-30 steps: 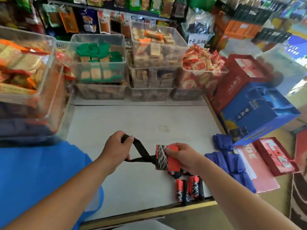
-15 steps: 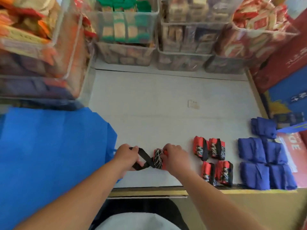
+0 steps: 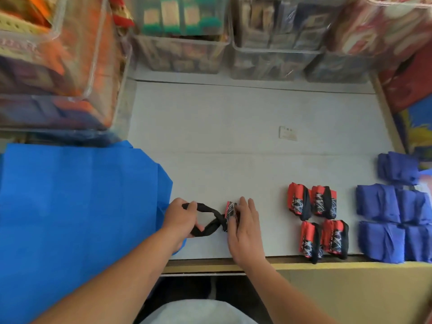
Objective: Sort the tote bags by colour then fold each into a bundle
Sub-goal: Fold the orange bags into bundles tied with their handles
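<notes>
On the white counter (image 3: 233, 113), my right hand (image 3: 245, 226) grips the rolled red tote (image 3: 231, 210), my left hand (image 3: 178, 218) its twisted black strap (image 3: 210, 226) (next, loop it over).

Soft, even light fills the table (image 3: 233, 118), bright, with no hard shadows on it; the source cannot be told; the red bundles (image 3: 323, 202) at its near edge are fairly sharp; the bins (image 3: 182, 52) behind the table are smeared by blur, with pale glare on their clear walls; the table's edges bow from the wide lens; below its front edge all is dim.
</notes>
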{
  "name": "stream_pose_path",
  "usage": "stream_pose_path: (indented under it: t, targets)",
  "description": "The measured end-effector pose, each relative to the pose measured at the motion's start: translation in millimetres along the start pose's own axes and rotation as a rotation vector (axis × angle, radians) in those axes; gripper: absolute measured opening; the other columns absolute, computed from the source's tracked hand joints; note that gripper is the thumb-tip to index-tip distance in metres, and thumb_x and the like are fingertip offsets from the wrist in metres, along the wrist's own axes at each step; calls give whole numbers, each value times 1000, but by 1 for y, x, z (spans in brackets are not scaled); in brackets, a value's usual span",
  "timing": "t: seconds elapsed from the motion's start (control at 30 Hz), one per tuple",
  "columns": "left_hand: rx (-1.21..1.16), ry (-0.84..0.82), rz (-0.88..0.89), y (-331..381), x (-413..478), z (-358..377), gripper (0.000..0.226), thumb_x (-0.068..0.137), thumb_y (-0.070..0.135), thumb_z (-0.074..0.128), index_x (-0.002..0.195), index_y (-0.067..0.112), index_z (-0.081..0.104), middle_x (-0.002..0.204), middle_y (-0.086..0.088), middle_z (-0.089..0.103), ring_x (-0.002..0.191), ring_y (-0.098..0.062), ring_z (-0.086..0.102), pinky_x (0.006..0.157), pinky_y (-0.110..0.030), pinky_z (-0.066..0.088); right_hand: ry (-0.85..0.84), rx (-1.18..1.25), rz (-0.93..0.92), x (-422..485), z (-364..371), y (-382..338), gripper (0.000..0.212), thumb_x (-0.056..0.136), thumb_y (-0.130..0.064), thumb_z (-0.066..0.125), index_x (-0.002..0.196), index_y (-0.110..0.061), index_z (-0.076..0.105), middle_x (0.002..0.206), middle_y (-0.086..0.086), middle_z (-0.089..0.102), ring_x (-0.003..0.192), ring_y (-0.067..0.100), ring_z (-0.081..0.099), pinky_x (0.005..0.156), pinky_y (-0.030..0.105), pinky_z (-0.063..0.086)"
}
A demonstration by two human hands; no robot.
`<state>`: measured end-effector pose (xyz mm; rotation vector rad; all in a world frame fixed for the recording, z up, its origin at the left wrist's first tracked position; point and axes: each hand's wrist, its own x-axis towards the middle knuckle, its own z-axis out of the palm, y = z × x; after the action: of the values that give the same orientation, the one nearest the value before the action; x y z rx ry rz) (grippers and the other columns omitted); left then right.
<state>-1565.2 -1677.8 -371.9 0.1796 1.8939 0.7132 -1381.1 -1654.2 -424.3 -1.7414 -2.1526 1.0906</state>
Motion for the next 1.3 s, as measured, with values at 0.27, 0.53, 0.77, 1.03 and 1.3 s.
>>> stream_pose_path:
  t: [0.27, 0.53, 0.77, 1.03, 1.3]
  targets:
    - [219, -27, 142, -19, 6, -6, 17, 103, 18, 54, 119, 20, 52, 99, 2, 58, 78, -17, 73, 74, -34, 58, -93, -457, 84, 17, 18, -14, 71, 96, -78, 21, 157, -44, 16, 169, 1, -4, 153, 25, -24, 127, 47, 2]
    - [1546, -602, 1097, -15, 33, -50, 45, 97, 49, 31, 118, 20, 58, 112, 2, 44, 88, -20, 51, 69, -32, 40, -171, -575, -91, 34, 13, 5, 64, 99, -72, 22, 158, -54, 3, 171, -1, -13, 153, 24, -30, 124, 53, -7]
    - [1455, -442, 1804, 10, 46, -67, 28, 79, -2, 69, 88, 21, 55, 123, -3, 57, 109, -27, 55, 90, -39, 51, -230, -633, -374, 62, -12, 30, 68, 93, -75, 27, 157, -53, 19, 171, 1, 8, 158, 32, -5, 122, 60, 10]
    - [1092, -482, 1393, 4, 26, -41, 22, 107, 31, 44, 91, 21, 56, 70, 8, 51, 68, -17, 54, 78, -39, 55, -352, -585, -345, 67, -21, 31, 80, 80, -92, 3, 153, -61, -2, 170, -7, -14, 153, 21, -29, 123, 55, -9]
    - [213, -5, 228, -16, 23, 14, 20, 106, 39, 48, 95, 23, 53, 91, -1, 66, 57, -17, 73, 45, -34, 51, -400, -440, -137, 61, -26, 5, 100, 68, -104, 13, 156, -57, 8, 167, -15, -22, 146, 9, -41, 123, 47, -20]
